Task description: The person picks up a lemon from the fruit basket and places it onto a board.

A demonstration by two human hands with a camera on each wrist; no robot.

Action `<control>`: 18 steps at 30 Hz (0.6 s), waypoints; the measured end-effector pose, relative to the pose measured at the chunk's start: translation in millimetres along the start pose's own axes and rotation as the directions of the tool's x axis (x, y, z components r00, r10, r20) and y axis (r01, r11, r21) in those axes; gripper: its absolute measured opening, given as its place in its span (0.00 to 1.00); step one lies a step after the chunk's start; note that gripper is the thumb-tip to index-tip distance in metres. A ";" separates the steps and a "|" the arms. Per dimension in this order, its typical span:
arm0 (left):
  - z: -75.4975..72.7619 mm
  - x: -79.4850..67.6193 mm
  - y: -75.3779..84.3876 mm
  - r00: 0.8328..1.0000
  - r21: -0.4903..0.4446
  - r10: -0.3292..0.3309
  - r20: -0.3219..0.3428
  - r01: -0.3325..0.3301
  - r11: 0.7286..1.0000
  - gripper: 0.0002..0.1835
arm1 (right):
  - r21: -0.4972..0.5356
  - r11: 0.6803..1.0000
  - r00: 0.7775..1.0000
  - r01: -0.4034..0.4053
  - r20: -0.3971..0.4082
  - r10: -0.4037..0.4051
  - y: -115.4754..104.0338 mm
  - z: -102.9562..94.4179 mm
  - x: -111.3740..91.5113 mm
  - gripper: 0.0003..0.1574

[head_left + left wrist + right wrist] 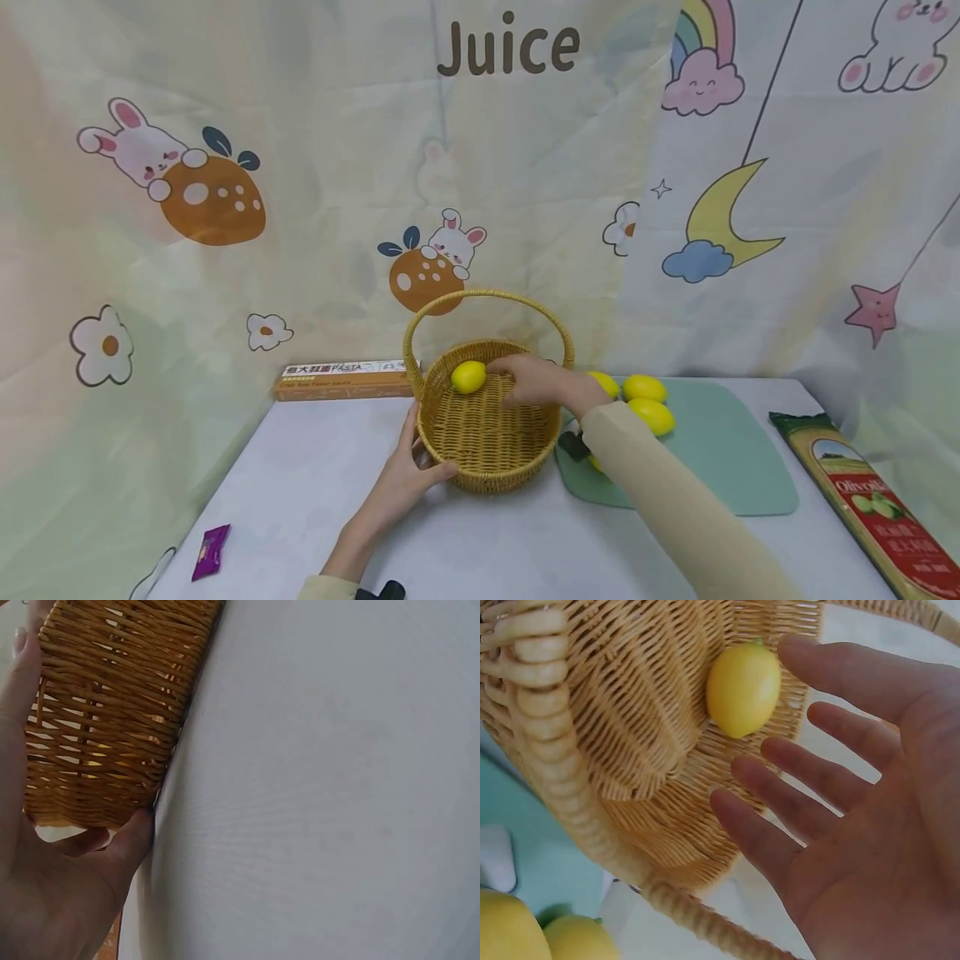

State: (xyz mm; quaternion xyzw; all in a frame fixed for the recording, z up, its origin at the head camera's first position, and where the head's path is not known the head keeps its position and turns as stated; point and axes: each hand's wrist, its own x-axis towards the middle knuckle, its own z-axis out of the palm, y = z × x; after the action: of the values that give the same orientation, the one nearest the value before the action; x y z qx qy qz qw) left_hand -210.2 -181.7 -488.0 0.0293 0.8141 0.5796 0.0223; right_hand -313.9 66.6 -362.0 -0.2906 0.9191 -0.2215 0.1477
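A round woven wicker basket (pixel 491 479) with a tall arched handle stands on the white table. One yellow lemon (pixel 468 377) lies inside it, near the far left wall. My left hand (pixel 397 487) holds the basket from outside at the lower left, thumb toward the front and fingers along the side; the left wrist view shows the weave (pixel 112 720) between them. Inside the basket's opening is my right hand (pixel 532 382), close to the lemon. In the right wrist view its fingers (pixel 802 780) are spread and extended, holding nothing, with the lemon just beyond them.
Several more lemons (pixel 651 416) lie on a green cutting board (pixel 735 467), right of the basket, partly behind my sleeve. A pasta box (pixel 348 383) sits back left, a purple wrapped packet (pixel 212 552) front left. An Olivoilà bag (pixel 873 508) lies at the right edge.
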 end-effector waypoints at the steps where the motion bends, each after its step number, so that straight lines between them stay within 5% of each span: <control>1: -0.4 -0.1 0.2 1.000 0.000 -0.006 -0.002 0.006 1.000 0.63 | 0.003 1.000 1.000 -0.004 0.001 0.004 0.3 1.1 1.9 0.39; 18: -1.0 2.1 -2.2 1.000 0.015 -0.007 -0.003 0.007 1.000 0.63 | -0.007 1.000 1.000 0.005 -0.025 -0.005 -1.1 15.3 34.5 0.39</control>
State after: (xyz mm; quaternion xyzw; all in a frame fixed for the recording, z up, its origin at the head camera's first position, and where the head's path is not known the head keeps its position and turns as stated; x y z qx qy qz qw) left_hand -212.4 -183.2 -489.8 0.0258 0.8184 0.5735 0.0230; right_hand -334.5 40.2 -379.5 -0.2905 0.9209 -0.2223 0.1347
